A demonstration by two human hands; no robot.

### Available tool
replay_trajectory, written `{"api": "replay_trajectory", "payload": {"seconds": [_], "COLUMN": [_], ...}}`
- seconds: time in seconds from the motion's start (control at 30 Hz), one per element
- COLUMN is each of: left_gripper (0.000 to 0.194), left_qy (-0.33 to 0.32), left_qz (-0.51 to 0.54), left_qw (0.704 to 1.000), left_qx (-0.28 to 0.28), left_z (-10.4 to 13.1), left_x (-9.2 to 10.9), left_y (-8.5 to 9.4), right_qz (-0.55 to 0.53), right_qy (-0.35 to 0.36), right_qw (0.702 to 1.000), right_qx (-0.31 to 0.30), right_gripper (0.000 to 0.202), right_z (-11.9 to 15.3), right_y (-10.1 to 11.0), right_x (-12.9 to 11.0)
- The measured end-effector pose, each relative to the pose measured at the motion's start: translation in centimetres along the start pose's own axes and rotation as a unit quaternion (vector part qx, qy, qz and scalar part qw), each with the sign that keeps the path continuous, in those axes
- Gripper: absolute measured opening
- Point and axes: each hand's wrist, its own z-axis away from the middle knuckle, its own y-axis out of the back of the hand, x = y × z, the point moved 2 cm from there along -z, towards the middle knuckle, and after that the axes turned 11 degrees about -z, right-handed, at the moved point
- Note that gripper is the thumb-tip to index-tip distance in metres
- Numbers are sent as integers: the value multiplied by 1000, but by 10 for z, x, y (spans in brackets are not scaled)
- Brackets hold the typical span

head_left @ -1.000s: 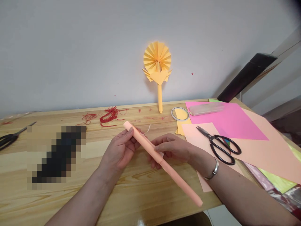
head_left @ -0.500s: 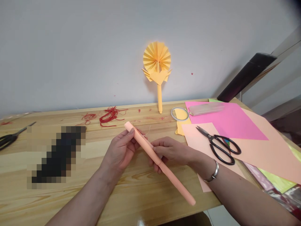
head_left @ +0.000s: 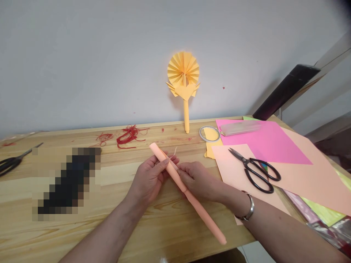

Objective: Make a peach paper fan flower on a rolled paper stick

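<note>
A long peach paper tube slants across the front of the table, its upper end pointing away to the left. My left hand is closed around the upper part, thumb lying on top of the paper. Lower down, my right hand, with a silver bangle on the wrist, pinches the tube's right side. A seam or step shows just below the right hand, where a wider section meets a narrower one. A thin pale strand sticks out near the left fingertips. Some fingers of both hands are hidden behind the tube.
A yellow pleated paper fan leans on the wall. Black-handled scissors lie on peach and pink sheets at right, near a tape roll. Red thread, other scissors and a blurred dark object are leftward.
My left hand has slid down the tube, closer to my right hand, so more of the upper end shows. The right fingers have shifted slightly along the paper.
</note>
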Motion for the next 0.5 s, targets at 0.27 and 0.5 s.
{"api": "replay_trajectory", "payload": {"seconds": [0.27,0.5], "left_gripper": [15,10], "left_qy": [20,21], "left_qz": [-29,-23], "left_qw": [999,999], "left_qx": [18,22], "left_z": [0,1], "left_x": [-1,-2], "left_y": [-1,-2], "right_qz": [172,268], "right_qy": [51,50], "right_qw": [983,962], "right_qx": [35,23], "right_gripper": [31,24], "right_z": [4,8], "right_y": [-2,-4], "right_x": [1,-11]}}
